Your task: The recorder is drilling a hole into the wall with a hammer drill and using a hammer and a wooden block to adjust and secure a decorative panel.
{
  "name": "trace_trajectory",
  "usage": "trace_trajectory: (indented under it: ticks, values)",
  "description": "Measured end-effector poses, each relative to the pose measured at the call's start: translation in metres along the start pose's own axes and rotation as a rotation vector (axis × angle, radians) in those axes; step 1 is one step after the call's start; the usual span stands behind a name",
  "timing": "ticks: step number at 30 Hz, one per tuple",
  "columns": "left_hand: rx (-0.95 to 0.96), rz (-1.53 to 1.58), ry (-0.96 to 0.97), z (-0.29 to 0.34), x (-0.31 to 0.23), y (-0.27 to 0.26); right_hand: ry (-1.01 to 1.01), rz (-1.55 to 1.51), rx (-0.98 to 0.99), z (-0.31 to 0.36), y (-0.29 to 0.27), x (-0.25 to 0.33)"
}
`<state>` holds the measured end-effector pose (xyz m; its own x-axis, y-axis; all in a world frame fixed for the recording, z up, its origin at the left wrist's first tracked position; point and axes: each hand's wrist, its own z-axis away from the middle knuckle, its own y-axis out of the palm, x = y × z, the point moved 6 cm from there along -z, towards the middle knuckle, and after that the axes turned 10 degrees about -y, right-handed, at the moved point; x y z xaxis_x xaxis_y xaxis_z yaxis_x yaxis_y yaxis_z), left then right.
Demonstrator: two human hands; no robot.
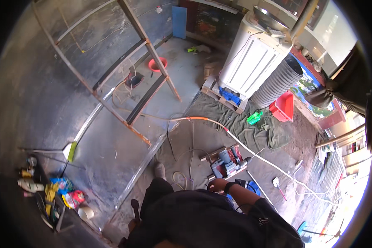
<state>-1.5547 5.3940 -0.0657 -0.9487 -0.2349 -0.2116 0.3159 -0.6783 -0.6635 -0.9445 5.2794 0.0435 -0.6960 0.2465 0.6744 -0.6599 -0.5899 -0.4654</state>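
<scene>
Two packets [64, 186]: blue and red, seen at far left among clutter; bright printing is carried on them, but it is too small to be read.
Broom [71, 151]: white and green at the head, beyond the packets.
Cup [86, 213]: white, lying just beside the red packet.
Left hand [133, 225]: mostly hidden by the dark clothing; a dark handle [135, 205] is seen rising beside it, though whether it is gripped cannot be told.
Ladder [148, 99]: rusty, tilted, with a red basin [151, 66] seen behind one rail.
Right hand [217, 184]: fingers seemingly curled, placed at the near side of the case; it cannot be told whether anything is clamped. A dark band [227, 187] is worn on the wrist.
Case [215, 170]: red inside, set on the floor; the drill is held in it.
Drill [244, 162]: placed ahead and to the right of the right hand, which is much the nearer; its long axis is slanted, the bit pointed away to the right. No lettering can be made out.
Hose [252, 151]: white and orange, passed beyond the drill.
Bottle [255, 118]: green, laid on a dark cloth [213, 105].
Crate [282, 107]: red, beside a ribbed drum [277, 82].
</scene>
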Motion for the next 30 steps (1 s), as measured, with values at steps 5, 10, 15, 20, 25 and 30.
trace_trajectory:
  ticks: [5, 10, 15, 20, 25, 30]
  values:
    - [-0.044, -0.145, 0.230, -0.008, -0.243, -0.180, 0.220, -0.055, -0.343, -0.023, -0.080, 0.036]
    - [0.020, 0.113, 0.073, -0.015, -0.345, -0.280, 0.153, -0.108, -0.439, -0.038, -0.169, 0.084]
    - [0.029, 0.008, 0.163, -0.069, -0.394, -0.295, 0.177, -0.138, -0.450, -0.053, -0.201, 0.071]
    - [0.085, -0.099, 0.337, -0.095, -0.472, -0.294, 0.122, -0.277, -0.363, -0.070, -0.248, 0.049]
    - [0.066, -0.250, 0.400, -0.147, -0.567, -0.273, 0.056, -0.502, -0.343, -0.097, -0.297, -0.001]
    - [0.049, -0.234, 0.518, -0.173, -0.705, -0.261, 0.027, -0.460, -0.439, -0.100, -0.367, -0.060]
